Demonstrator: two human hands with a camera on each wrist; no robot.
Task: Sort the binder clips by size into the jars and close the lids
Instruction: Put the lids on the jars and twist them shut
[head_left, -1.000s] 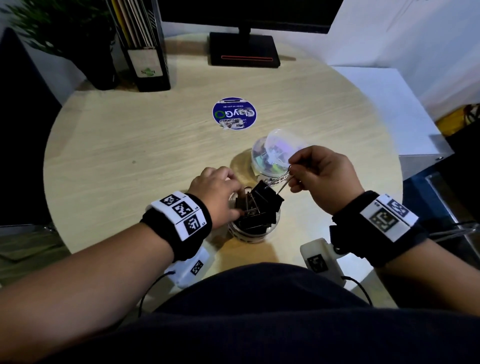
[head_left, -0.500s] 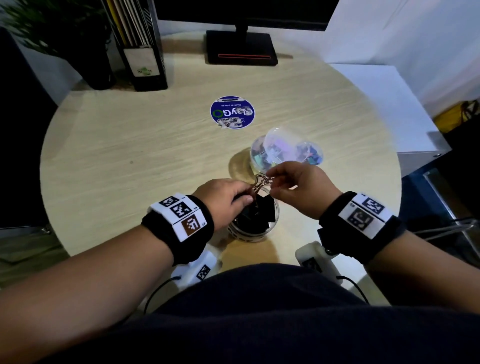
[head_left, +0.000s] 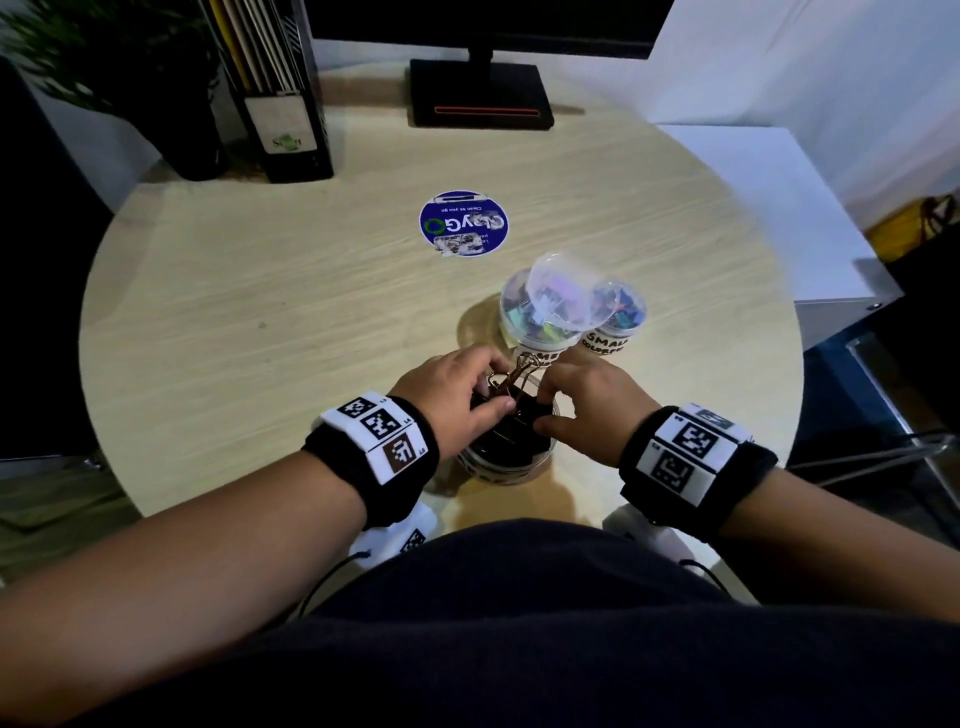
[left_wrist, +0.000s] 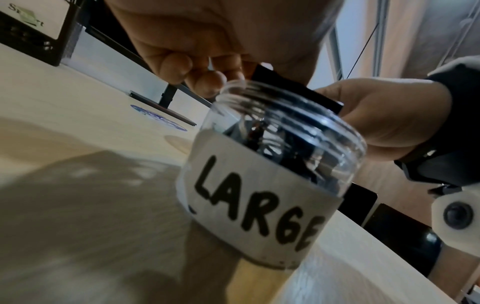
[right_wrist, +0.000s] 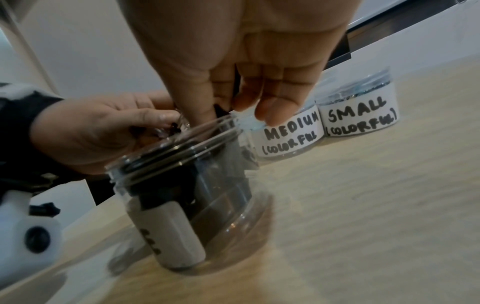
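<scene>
The step in hand looks like packing the last large black binder clips into the LARGE jar, which stands near the table's 6 o'clock edge, heaped to its rim and without a lid.

The left hand, at the jar's 9 o'clock, has its fingers curled onto the heap beside a clip's upturned wire handles; whether it pinches one is unclear. The right hand, at 3 o'clock, presses down with fingers fairly straight and close together.

Next, I judge, the clips must sit below the threads before a lid goes on.

Just beyond at 12 o'clock stand the MEDIUM jar and SMALL jar, a clear lid leaning over them. Open tabletop lies from 9 to 11 o'clock; the near edge is close.
</scene>
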